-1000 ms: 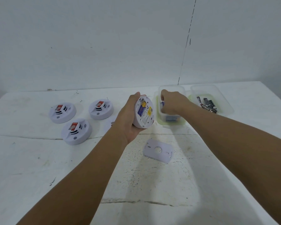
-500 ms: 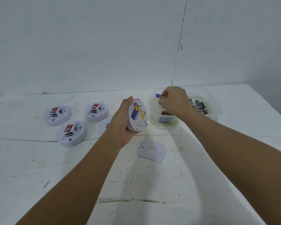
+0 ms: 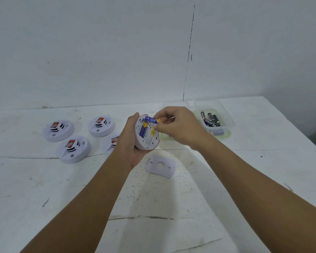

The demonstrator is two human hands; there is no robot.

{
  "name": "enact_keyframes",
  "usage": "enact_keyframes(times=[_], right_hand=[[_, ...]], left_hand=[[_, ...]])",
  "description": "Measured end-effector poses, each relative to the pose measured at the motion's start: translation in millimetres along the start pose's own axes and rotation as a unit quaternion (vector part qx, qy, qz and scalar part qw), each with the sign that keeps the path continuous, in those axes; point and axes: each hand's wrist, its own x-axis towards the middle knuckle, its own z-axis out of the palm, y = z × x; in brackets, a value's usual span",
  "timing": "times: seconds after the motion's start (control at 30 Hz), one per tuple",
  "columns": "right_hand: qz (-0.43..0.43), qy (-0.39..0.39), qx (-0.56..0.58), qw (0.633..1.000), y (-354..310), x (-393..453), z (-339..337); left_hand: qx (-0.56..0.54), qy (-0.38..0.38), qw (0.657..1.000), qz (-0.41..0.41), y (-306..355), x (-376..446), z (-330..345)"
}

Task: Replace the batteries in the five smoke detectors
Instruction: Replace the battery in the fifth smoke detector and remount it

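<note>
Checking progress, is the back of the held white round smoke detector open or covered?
Open: held smoke detector shows its battery bay; flat white cover plate lies on the table.

Head-worn wide-angle view, looking forward and down, close over white table (image 3: 244,179), facing wall (image 3: 98,52)

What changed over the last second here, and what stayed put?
The right hand left the near bin with a blue battery pinched, carrying it left to the open detector. The left hand kept gripping that detector. The four detectors on the table and the cover plate stayed.
</note>
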Motion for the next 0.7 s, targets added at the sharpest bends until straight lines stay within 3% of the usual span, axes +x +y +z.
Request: enact_keyframes(times=[0.23,0.47,0.7], right_hand=[[0.001,-0.036,0.038,0.999,1.8,-17.0,16.6],[-0.056,-0.086,-0.025,0.994,-1.3,-30.5,28.7],[-0.038,-0.068,0.087,0.993,-6.4,-31.0,30.7]], left_hand=[[-0.001,0.000,1.000,0.004,-2.9,-8.0,-6.1],[0.008,0.006,1.000,0.022,-4.6,-24.0,-5.3],[0.009,0.026,0.999,0.041,-0.8,-28.2,-8.7]])
